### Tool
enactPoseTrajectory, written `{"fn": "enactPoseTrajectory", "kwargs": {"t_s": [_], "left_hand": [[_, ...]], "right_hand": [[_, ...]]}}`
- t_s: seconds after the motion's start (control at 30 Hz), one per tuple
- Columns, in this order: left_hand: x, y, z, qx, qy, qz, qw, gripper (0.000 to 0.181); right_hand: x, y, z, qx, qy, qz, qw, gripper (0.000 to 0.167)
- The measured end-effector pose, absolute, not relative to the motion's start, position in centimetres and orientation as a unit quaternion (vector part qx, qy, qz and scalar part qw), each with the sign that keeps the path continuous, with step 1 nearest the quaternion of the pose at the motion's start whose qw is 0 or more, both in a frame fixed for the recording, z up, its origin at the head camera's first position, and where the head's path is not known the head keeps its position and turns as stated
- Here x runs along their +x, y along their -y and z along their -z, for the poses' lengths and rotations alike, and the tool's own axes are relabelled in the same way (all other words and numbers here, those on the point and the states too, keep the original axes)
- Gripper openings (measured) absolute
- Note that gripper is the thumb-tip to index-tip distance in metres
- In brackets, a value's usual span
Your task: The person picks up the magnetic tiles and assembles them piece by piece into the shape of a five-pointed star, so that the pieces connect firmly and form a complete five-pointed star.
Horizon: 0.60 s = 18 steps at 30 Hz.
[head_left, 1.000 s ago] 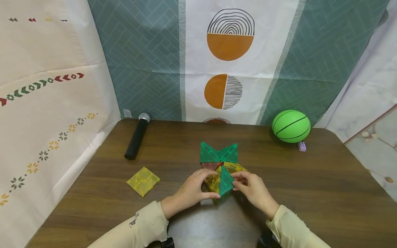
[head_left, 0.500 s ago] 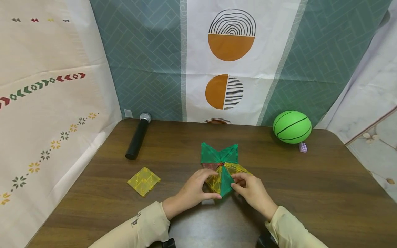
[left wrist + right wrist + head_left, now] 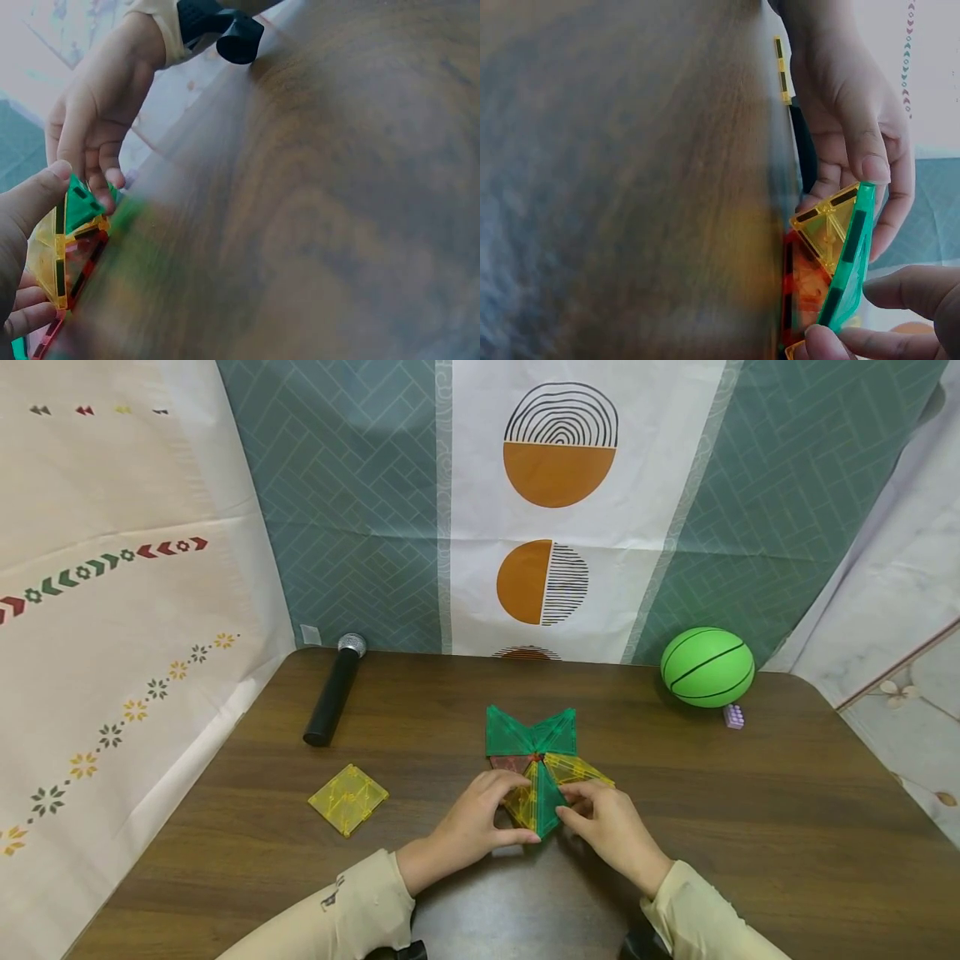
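Note:
Translucent magnetic tiles are joined near the middle of the table. Two green triangular tiles (image 3: 511, 732) form the far side, with a red tile (image 3: 508, 763) and a yellow triangular tile (image 3: 577, 769) nearer. Closest to me, a raised green triangular tile (image 3: 548, 802) leans against another yellow triangular tile (image 3: 831, 229). My left hand (image 3: 482, 814) grips this pair, its thumb on the green tile's near corner and its fingers at the yellow tile's far side. My right hand (image 3: 611, 827) pinches the green tile's right corner between thumb and fingers. Its fingertips partly hide that corner.
A yellow square (image 3: 348, 799) of tiles lies left on the wooden table (image 3: 247, 868). Behind it rests a black microphone (image 3: 333, 693). At the back right sit a green ball (image 3: 707, 667) and a small purple block (image 3: 733, 717). A patterned cloth (image 3: 360, 510) hangs behind.
The right-hand yellow tile's outer end has shifted slightly right and nearer. My right thumb has slid a little along the green tile. Both hands keep their hold.

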<state>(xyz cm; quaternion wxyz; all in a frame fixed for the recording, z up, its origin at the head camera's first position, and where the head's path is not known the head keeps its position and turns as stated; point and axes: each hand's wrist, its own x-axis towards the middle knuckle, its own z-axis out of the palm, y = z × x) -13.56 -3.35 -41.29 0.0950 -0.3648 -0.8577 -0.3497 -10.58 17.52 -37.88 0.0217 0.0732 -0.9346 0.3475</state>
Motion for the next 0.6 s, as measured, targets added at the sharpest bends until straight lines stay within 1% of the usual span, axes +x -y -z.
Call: {"fn": "enactPoseTrajectory", "kwargs": {"t_s": [0.3, 0.6], "left_hand": [[-13.35, 3.22, 40.99, -0.363, 0.869, 0.326, 0.075, 0.06], [-13.36, 3.24, 40.7, -0.366, 0.872, 0.316, 0.076, 0.059]], "right_hand": [[-10.48, -17.58, 37.82, 0.073, 0.939, -0.333, 0.03, 0.025], [-10.58, -17.7, 37.57, 0.086, 0.939, -0.332, 0.033, 0.025]]}}
